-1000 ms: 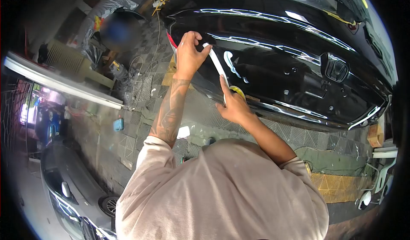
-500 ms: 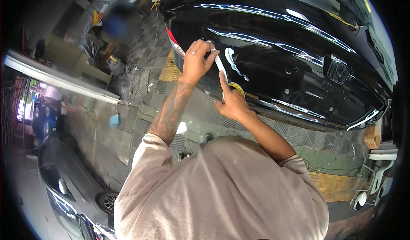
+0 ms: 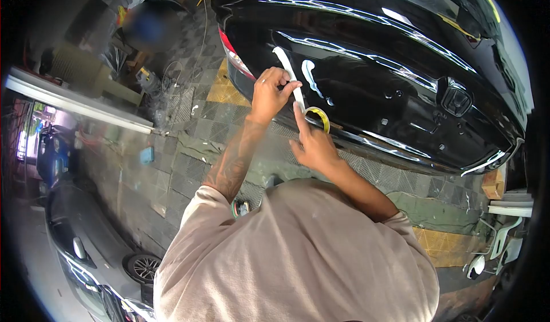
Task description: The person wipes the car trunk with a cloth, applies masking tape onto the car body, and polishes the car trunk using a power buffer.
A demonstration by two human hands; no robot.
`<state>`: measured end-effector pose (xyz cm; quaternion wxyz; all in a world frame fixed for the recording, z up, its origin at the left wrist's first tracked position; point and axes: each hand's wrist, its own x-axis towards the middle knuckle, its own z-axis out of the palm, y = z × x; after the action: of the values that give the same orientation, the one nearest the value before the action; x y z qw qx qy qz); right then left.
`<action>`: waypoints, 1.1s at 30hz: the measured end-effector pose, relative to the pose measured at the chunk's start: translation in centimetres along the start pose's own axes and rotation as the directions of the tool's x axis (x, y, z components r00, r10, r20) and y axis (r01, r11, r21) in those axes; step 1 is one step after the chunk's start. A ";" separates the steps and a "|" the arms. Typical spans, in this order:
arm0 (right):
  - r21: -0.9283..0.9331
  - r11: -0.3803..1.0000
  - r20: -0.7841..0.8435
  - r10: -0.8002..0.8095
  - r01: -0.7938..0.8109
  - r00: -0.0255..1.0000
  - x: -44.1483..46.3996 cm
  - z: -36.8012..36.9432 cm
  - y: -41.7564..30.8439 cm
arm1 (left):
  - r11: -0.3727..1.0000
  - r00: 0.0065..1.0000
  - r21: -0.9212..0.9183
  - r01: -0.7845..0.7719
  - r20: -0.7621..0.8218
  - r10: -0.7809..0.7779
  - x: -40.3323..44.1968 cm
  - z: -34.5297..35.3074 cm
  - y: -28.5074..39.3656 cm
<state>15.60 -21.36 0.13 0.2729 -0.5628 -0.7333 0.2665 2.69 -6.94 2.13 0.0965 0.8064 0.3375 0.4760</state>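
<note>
Workshop flooring in gray tiles, with yellow patches at the left and lower right, spreads beneath everything. On it, across the top and right of the view, stands a glossy black car, its rear panel turned toward the person and bright lights mirrored in the paint. A gray car sits at the lower left, a blue vehicle just above it. The person's beige shirt fills the bottom middle. A pale chair stands at the far right, near a cardboard box.

Both hands are over the car's left rear part. The left hand, with a ring on it, has curled fingers and its thumb tip at the white strip of tape; whether its grip pinches the strip cannot be told. The right hand points its index finger along the strip's lower end, thumb spread; its grip on the roll is hidden. The strip slants down the black panel to the yellow-sided tape roll, just beside the right index finger.
</note>
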 end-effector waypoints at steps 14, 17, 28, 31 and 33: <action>0.111 0.981 0.003 0.159 -0.158 0.987 0.7 -0.7 1.3 | 0.975 0.976 -0.042 0.217 0.015 -0.217 -2.0 1.2 0.8; 0.109 0.981 -0.035 0.168 -0.163 0.985 1.0 -0.5 1.4 | 0.953 0.955 -0.066 0.296 0.057 -0.292 -3.1 1.8 1.0; 0.810 0.557 -0.100 0.439 -0.184 0.893 0.3 2.4 3.4 | 0.944 0.943 -0.047 0.327 0.080 -0.323 -4.0 2.5 1.7; 0.899 0.413 -0.089 0.498 -0.145 0.863 1.1 2.2 3.3 | 0.952 0.951 -0.062 0.301 0.094 -0.295 -4.2 2.6 1.7; 0.915 0.368 -0.051 0.516 -0.167 0.855 1.3 2.0 3.7 | 0.980 0.979 -0.039 0.198 0.068 -0.195 -4.5 2.9 1.5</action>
<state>16.45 -19.41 -3.75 0.5808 -0.5129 -0.2907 0.5613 4.32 -10.47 -1.88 0.1722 0.7815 0.4011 0.4457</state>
